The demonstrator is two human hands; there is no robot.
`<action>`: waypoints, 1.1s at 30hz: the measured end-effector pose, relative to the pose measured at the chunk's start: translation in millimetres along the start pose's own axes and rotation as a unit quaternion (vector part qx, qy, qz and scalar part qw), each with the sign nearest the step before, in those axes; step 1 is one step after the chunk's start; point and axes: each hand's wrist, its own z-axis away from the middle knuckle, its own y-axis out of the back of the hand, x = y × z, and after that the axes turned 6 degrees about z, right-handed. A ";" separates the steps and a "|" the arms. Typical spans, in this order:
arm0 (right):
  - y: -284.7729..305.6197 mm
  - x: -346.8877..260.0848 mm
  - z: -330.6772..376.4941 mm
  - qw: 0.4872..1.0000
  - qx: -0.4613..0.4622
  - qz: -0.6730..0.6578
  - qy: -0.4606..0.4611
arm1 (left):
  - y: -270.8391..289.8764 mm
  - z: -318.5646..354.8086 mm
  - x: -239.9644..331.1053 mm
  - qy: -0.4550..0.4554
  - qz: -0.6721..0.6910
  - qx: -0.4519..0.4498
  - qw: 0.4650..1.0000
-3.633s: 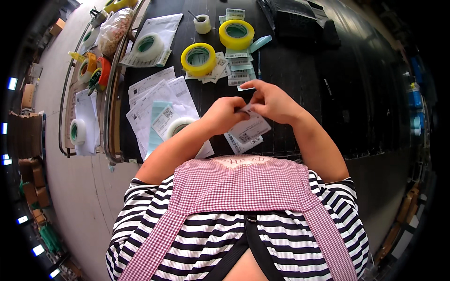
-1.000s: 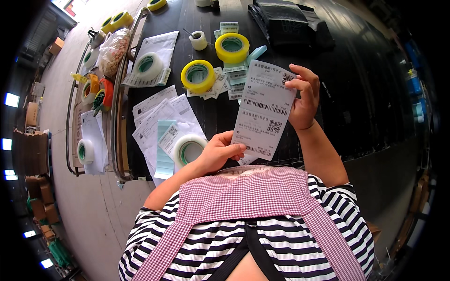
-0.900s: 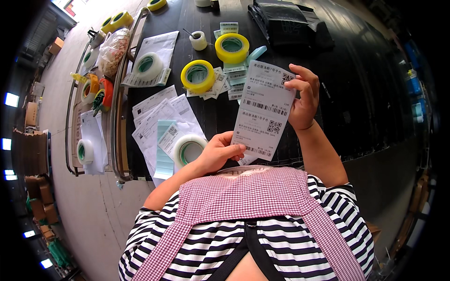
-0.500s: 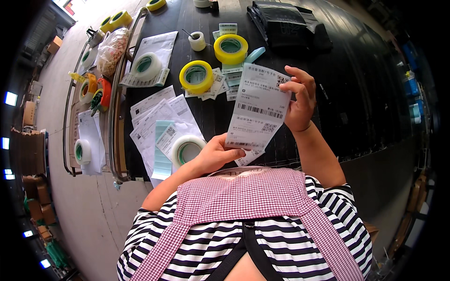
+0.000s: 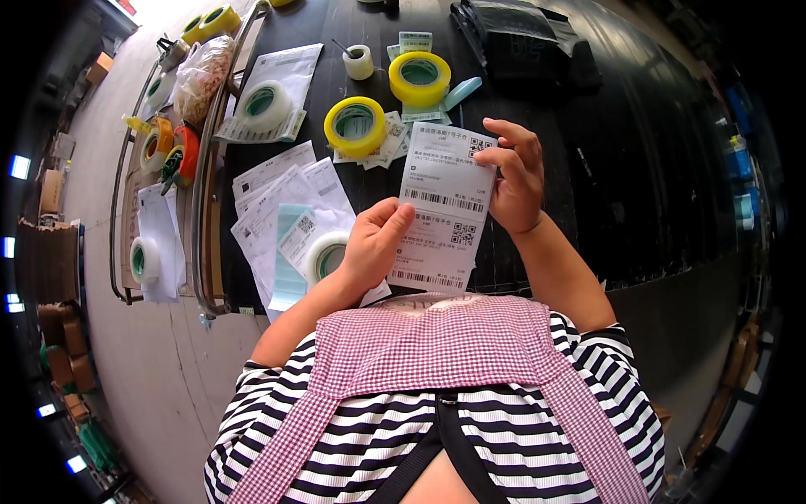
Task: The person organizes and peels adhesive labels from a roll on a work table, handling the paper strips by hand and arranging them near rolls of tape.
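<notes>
Between both hands is a white strip of two printed labels (image 5: 437,223) with barcodes and square codes, held upright above the table's near edge. My left hand (image 5: 374,248) grips the strip's left side near the middle, thumb on top. My right hand (image 5: 515,181) pinches its upper right edge, thumb behind and fingers curled over the front. Close to my left wrist a clear tape roll (image 5: 317,260) rests on several printed sheets (image 5: 290,189) and a pale blue strip (image 5: 290,281). The lower part of this roll is hidden by my left forearm.
Two yellow tape rolls (image 5: 354,126) lie on small labels beyond the strip. A clear tape roll (image 5: 263,105) sits on a document packet (image 5: 294,71). Folded black plastic bags (image 5: 520,46) are at the far right. A metal-railed cart (image 5: 201,227) with tapes stands left.
My left hand has moved up the strip's left side, from the bottom to about the middle. The strip has come slightly left and nearer, and hangs straighter. My right hand shifted left with it.
</notes>
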 end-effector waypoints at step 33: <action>-19.1 -54.3 27.8 0.696 -0.191 -0.482 -0.497 | 25.9 -7.8 -6.7 -0.037 -0.042 0.118 0.991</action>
